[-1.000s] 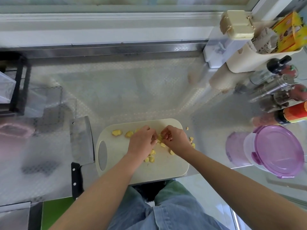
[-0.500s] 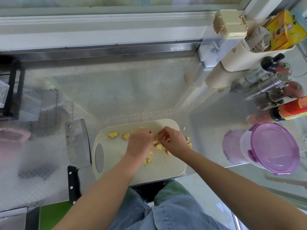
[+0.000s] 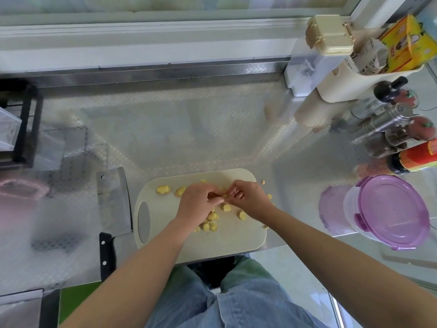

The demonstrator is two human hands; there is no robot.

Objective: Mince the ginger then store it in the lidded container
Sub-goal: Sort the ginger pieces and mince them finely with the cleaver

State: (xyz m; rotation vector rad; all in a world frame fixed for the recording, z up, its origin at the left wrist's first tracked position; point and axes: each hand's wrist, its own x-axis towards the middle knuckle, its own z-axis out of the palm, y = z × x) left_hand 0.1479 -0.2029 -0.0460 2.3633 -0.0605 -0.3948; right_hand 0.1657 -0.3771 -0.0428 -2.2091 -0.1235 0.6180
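Legs in blue jeans [image 3: 212,301]: nearest item, standing at 6 o'clock of the cutting board.

Cutting board [image 3: 231,242]: cream, with an oblong grip hole at its 9 o'clock end, lying on the steel worktop [image 3: 165,138] close to the front edge.

Ginger [image 3: 163,189]: yellow chunks, not yet minced. They are lying scattered over the far half of the board, two of them at 10 o'clock and a cluster beside the left wrist. A few crumbs are sitting on the worktop just past the board's 3 o'clock end.

Left hand [image 3: 196,204] and right hand [image 3: 250,201]: both are hovering over the middle of the board with fingers curled narrow. Their fingertips are meeting, and together they are pinching a small piece of ginger.

Cleaver [image 3: 113,200]: lying flat on the worktop just beside the board at 9 o'clock, untouched, with the black handle pointing toward the person.

Lidded container [image 3: 390,211]: clear tub with a purple clip-on lid, closed, standing at 3 o'clock, well apart from the board.

Black rack [image 3: 26,124]: standing at 10 o'clock by the left edge.

Condiment group at 2 o'clock: a red-labelled bottle [image 3: 416,159], a steel shaker [image 3: 387,119] and a cream caddy [image 3: 354,84] are crowding the far right corner. The caddy is holding a yellow box [image 3: 409,43].
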